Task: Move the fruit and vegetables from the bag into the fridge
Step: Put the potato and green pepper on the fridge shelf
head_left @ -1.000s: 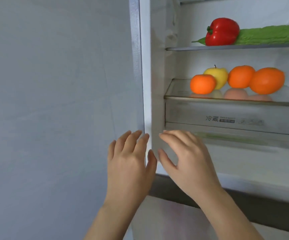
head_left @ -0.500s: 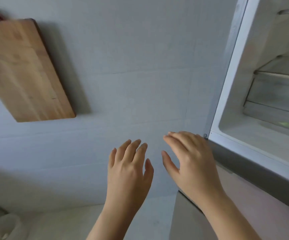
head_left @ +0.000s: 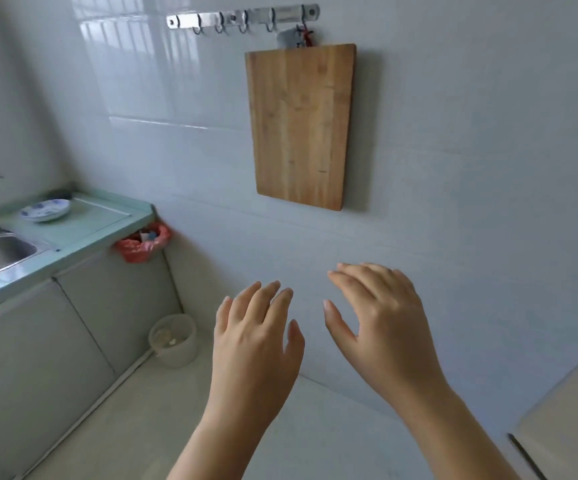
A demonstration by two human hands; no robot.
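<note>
At the left edge of the frame, a red plastic bag (head_left: 138, 249) hangs from the corner of the green bench (head_left: 100, 223), past its sink (head_left: 0, 252) and plate (head_left: 45, 209). At centre, the left hand (head_left: 256, 344) and right hand (head_left: 381, 327) hover apart, each grip open. A corner of the white fridge (head_left: 568, 420) shows at lower right.

Soft, even daylight — window glare on the wall tiles (head_left: 135, 64) — wide-angle bowing at edges.

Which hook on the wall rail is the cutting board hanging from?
The rightmost hook, at the right end of the rail. The wooden cutting board hangs directly below it; the hooks to its left carry nothing.
</note>
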